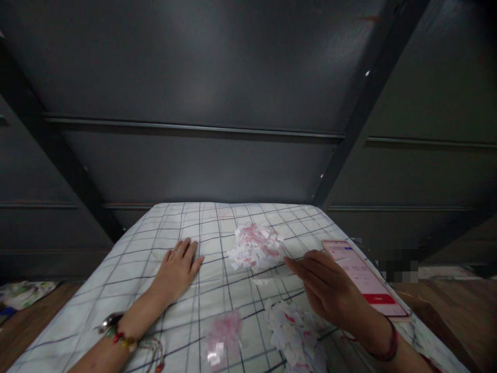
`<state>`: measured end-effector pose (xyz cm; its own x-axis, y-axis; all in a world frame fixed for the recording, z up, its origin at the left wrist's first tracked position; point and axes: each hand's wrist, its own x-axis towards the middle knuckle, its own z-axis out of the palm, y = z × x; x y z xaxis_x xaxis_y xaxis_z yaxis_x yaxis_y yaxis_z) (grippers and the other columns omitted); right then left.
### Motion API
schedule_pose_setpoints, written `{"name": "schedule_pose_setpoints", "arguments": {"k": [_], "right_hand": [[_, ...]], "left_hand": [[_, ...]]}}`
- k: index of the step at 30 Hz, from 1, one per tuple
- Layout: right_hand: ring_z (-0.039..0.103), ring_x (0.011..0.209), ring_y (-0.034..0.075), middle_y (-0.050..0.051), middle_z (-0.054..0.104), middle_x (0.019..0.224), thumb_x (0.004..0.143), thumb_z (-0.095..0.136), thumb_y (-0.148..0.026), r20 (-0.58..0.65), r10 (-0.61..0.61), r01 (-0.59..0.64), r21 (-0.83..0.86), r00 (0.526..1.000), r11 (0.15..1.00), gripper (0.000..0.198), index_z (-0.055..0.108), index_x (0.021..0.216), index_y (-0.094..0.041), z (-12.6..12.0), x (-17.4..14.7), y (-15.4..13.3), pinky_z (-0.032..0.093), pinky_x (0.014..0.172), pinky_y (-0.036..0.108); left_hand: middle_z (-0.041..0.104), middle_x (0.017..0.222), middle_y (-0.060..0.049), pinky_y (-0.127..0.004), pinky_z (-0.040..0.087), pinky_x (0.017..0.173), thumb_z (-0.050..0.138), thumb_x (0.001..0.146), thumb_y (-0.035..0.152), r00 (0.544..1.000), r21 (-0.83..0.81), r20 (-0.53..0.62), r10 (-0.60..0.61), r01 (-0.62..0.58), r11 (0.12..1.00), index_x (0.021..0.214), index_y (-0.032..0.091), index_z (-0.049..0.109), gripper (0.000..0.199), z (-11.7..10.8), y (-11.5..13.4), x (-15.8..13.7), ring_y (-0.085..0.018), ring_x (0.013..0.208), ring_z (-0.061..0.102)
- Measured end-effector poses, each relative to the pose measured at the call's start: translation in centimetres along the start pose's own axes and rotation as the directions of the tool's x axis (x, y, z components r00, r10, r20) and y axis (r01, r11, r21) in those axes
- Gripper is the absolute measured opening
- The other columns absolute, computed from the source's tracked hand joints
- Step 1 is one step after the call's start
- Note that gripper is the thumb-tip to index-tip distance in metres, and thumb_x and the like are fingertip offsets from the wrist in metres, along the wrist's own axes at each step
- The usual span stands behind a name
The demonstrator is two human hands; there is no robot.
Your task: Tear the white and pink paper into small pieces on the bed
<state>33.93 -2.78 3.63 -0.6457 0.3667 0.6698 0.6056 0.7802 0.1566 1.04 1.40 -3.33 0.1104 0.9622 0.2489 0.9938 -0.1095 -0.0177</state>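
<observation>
My left hand [175, 270]: flat on checked cloth [207, 287], fingers spread.
My right hand [328, 285]: bunched; I cannot tell if it grips anything.
Far paper pile [254, 247]: between my hands, nearer the right.

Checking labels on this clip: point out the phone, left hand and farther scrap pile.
Phone [368, 277], head view: on its screen.
Left hand [174, 271], head view: back of the hand.
Farther scrap pile [255, 247], head view: middle of the heap.

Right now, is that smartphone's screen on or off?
On: the smartphone shows a lit display, with large digits and a red bar below them.
</observation>
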Motion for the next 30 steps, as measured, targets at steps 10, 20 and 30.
{"name": "schedule_pose_setpoints", "arguments": {"k": [10, 20, 30], "right_hand": [[0.051, 0.080, 0.021, 0.009, 0.061, 0.082, 0.074, 0.037, 0.003, 0.008, -0.016, 0.016, -0.057, 1.000, 0.998, 0.052, 0.045, 0.124, -0.009, -0.3, 0.1, 0.4, 0.053, 0.070, 0.037], [0.051, 0.082, 0.020, 0.010, 0.062, 0.086, 0.074, 0.037, 0.003, -0.020, -0.029, 0.028, -0.077, 0.999, 0.997, 0.046, 0.049, 0.118, -0.007, -0.4, 0.2, 0.2, 0.053, 0.072, 0.036], [0.053, 0.081, 0.019, 0.008, 0.063, 0.083, 0.076, 0.036, 0.002, -0.006, -0.068, 0.068, -0.039, 0.998, 0.997, 0.046, 0.050, 0.117, -0.009, -0.2, 0.4, 0.0, 0.053, 0.071, 0.035]], "left_hand": [[0.043, 0.135, -0.017, -0.045, 0.031, 0.100, 0.031, 0.090, 0.041, 1.000, 0.012, 0.007, 0.008, -0.008, 1.000, 0.127, 0.010, 0.044, 0.050, 0.1, -0.1, 0.0, -0.028, 0.126, 0.035], [0.044, 0.134, -0.017, -0.045, 0.032, 0.099, 0.031, 0.090, 0.040, 1.000, 0.026, 0.001, 0.014, -0.014, 1.000, 0.127, 0.010, 0.045, 0.049, 0.0, 0.0, 0.1, -0.027, 0.126, 0.036], [0.043, 0.134, -0.018, -0.047, 0.032, 0.099, 0.031, 0.090, 0.039, 1.000, 0.014, -0.012, 0.019, -0.019, 1.000, 0.126, 0.009, 0.045, 0.050, 0.1, 0.0, 0.0, -0.029, 0.125, 0.037]]}}
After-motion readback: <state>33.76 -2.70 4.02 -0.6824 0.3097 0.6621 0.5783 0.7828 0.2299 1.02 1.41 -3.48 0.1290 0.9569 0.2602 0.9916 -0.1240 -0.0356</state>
